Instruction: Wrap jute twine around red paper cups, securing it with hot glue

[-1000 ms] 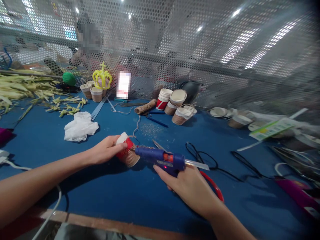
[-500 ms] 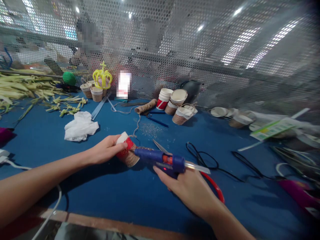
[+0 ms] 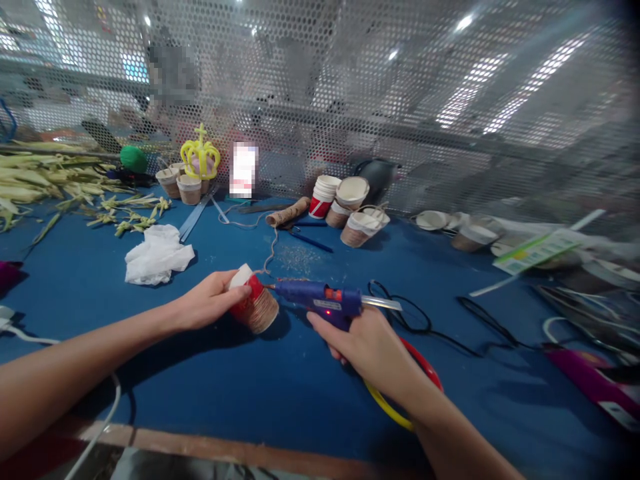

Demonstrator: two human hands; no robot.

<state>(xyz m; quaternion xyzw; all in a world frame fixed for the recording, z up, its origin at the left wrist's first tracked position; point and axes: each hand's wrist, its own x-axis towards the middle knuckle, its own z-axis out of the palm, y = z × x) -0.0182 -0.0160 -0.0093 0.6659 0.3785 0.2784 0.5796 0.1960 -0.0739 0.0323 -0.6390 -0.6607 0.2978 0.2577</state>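
Observation:
My left hand (image 3: 215, 299) is closed around a red and white paper cup (image 3: 257, 301), tilted on its side. Twine is wound around the cup's wider end, and a loose strand of twine (image 3: 272, 252) runs back from it. In my right hand (image 3: 367, 337) is a blue hot glue gun (image 3: 313, 293), with a clear glue stick (image 3: 383, 303) out of its rear and a small red light lit. The gun's nozzle points left, at or very near the cup's side. Scissors with red and yellow handles (image 3: 423, 363) lie partly hidden under my right wrist.
Crumpled white tissue (image 3: 157, 255) lies left of the cup. Behind are a cardboard roll (image 3: 289, 212), blue pens (image 3: 311, 241) and several twine-wrapped cups (image 3: 356, 228). A black cable (image 3: 425, 327) lies at right. Perforated metal panel (image 3: 300, 87) closes the back.
The glue gun has shifted up and left, its nozzle now higher on the cup, near the twine's edge. More of the scissors' yellow handle shows. The view has shifted slightly.

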